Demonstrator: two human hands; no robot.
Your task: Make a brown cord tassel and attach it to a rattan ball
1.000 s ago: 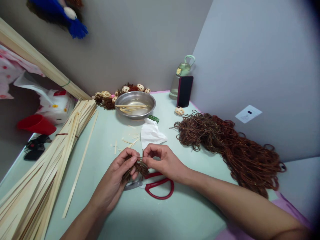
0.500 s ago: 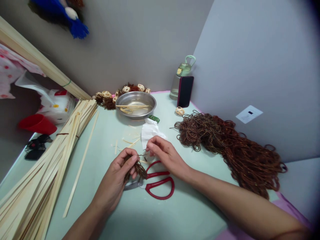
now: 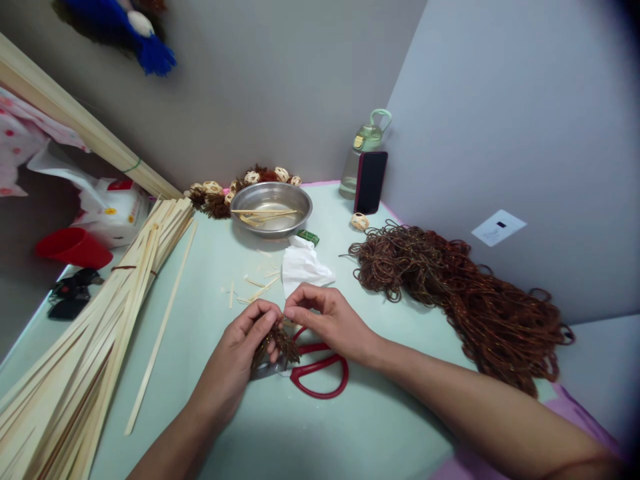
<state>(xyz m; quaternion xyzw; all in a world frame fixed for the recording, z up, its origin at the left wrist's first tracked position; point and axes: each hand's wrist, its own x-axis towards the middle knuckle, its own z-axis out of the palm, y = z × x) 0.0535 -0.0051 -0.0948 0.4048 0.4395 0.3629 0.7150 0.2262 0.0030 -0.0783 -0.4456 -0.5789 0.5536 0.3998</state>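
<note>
My left hand (image 3: 237, 350) pinches the brown yarn (image 3: 281, 345), its long axis slanting rightward and toward me, loose ends above the scissors (image 3: 316, 367). Beside it, my right hand's (image 3: 340, 327) fingertips nearly meet; whether they grip anything, I cannot tell.

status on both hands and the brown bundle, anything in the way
Left hand grips brown cord bundle. Right hand pinched close beside it, any held strand unclear. Red-handled scissors beneath, possibly in the way.

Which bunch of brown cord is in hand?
The small brown tassel in the left hand, over the scissors. The large cord heap lies loose to the right; the fuzzy clumps sit beyond the bowl.
</note>
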